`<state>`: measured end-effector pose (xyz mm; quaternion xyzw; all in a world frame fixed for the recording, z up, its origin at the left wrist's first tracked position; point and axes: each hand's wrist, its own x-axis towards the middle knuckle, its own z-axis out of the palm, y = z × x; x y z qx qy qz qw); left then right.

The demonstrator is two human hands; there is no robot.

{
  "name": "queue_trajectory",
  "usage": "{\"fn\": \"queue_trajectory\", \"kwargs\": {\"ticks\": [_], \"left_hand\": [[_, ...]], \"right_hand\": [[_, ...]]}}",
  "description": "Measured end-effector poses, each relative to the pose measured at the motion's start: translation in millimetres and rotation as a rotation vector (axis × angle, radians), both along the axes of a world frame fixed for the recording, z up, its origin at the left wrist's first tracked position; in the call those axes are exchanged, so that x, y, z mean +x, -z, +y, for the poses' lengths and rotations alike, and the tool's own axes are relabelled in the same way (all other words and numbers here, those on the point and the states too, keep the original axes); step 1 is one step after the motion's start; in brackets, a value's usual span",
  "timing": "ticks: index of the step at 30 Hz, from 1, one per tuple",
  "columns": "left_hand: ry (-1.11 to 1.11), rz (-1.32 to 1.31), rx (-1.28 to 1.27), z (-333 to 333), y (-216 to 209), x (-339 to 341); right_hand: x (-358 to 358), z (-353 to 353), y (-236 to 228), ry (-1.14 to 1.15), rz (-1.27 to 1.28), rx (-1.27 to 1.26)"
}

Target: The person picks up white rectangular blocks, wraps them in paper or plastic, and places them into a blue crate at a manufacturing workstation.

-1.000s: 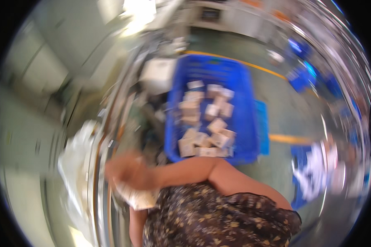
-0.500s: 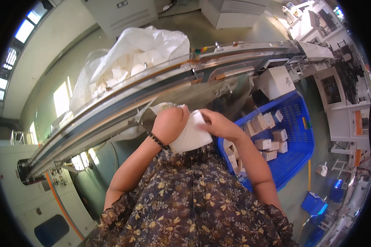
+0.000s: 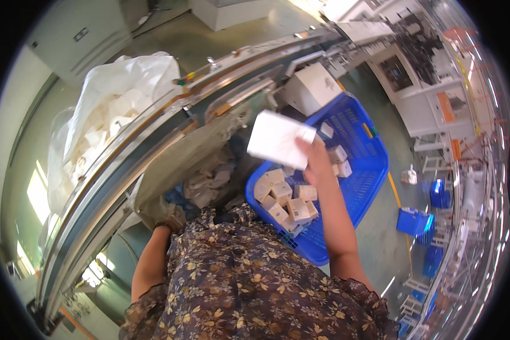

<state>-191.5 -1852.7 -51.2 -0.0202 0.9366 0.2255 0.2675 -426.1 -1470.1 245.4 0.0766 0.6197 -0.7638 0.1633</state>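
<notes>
In my right hand (image 3: 317, 161) is a white rectangular pack (image 3: 280, 137), gripped at its right edge with the thumb on top. The hand and pack hang over the blue plastic basket (image 3: 354, 212), above its far left side. Small white and beige block-shaped packs (image 3: 286, 195) lie loose in the basket, several in a heap at the near left. My left hand (image 3: 174, 218) is low at the near left edge of a greyish plastic sack (image 3: 178, 161); its fingers are hidden. Crumpled pale and blue scraps (image 3: 207, 184) show inside the sack.
A long metal conveyor rail (image 3: 153, 113) curves across the left and far side. Beyond it stands a translucent bag (image 3: 127, 73) of white pieces. A white box (image 3: 311, 88) sits just past the basket; more blue baskets (image 3: 413, 221) stand on the right-hand floor.
Both hands were together at the white pack before my chest. The right hand has carried it rightward over the basket; the left has let go and dropped to the sack. The view has swung right.
</notes>
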Motion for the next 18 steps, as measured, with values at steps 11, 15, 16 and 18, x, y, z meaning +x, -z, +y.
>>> {"fn": "queue_trajectory", "kwargs": {"ticks": [11, 15, 16, 18], "left_hand": [[-0.257, -0.095, -0.358, -3, -90, -27], [-0.131, -0.272, -0.19, -13, -47, -17], [-0.12, -0.345, -0.304, -29, -62, -7], [-0.097, -0.472, -0.507, -30, -64, -19]], "right_hand": [[-231, 173, 61, 0.323, -0.065, 0.172], [-224, 181, 73, 0.369, -0.155, 0.44], [-205, 179, 104, 0.363, 0.003, 0.279], [-210, 191, 154, 0.358, 0.175, 0.125]]}}
